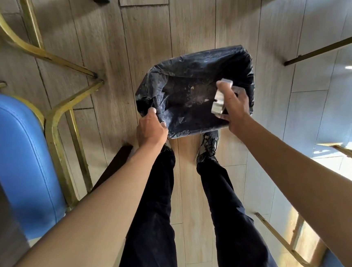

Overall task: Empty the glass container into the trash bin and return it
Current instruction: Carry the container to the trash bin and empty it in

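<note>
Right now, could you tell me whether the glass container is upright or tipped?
Tipped: the right hand holds the container on its side over the open bin. Whether anything remains inside, I cannot tell.

The glass container (221, 99) is blurred and half hidden by the right hand (235, 109).

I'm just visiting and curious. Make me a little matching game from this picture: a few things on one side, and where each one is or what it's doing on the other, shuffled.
Things:
1. left hand
2. right hand
3. glass container
4. blue chair

States:
A. held tilted over the open bin
B. gripping the near rim of the black-lined trash bin
C. standing on the floor to the person's left
D. closed around the glass container

Pairs: 1-B, 2-D, 3-A, 4-C
</note>
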